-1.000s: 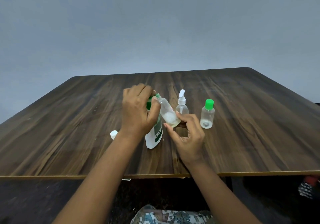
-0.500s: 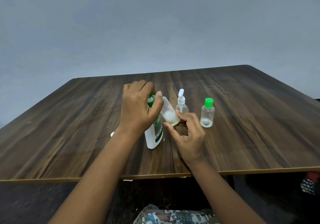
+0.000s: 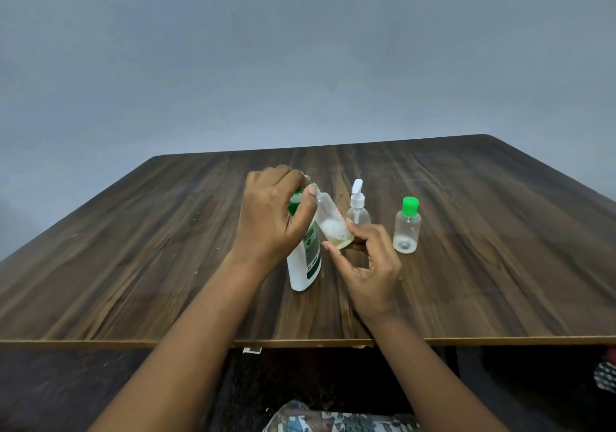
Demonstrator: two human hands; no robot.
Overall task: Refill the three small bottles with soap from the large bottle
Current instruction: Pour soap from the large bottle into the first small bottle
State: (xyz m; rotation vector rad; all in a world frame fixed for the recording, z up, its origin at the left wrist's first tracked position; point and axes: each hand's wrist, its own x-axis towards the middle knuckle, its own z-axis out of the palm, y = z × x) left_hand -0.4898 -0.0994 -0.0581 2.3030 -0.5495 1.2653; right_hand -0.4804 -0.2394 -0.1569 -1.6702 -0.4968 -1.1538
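Note:
The large white bottle [image 3: 304,265] with a green label and green pump top stands upright on the table. My left hand [image 3: 273,213] is closed over its top. My right hand [image 3: 368,261] holds a small clear bottle [image 3: 331,223] tilted, its open neck against the large bottle's spout; a little pale soap and foam lies in its base. A small clear bottle with a white pump [image 3: 357,208] stands just behind my right hand. A small clear bottle with a green cap [image 3: 407,226] stands upright further right, nearly empty.
The dark wooden table [image 3: 133,265] has its front edge near me and a grey wall behind. My patterned clothing [image 3: 333,420] shows below the edge.
The view shifted slightly. My left hand stays pressed on the pump top and the tilted small bottle stays at the spout. The white cap at the left is now hidden behind my left forearm.

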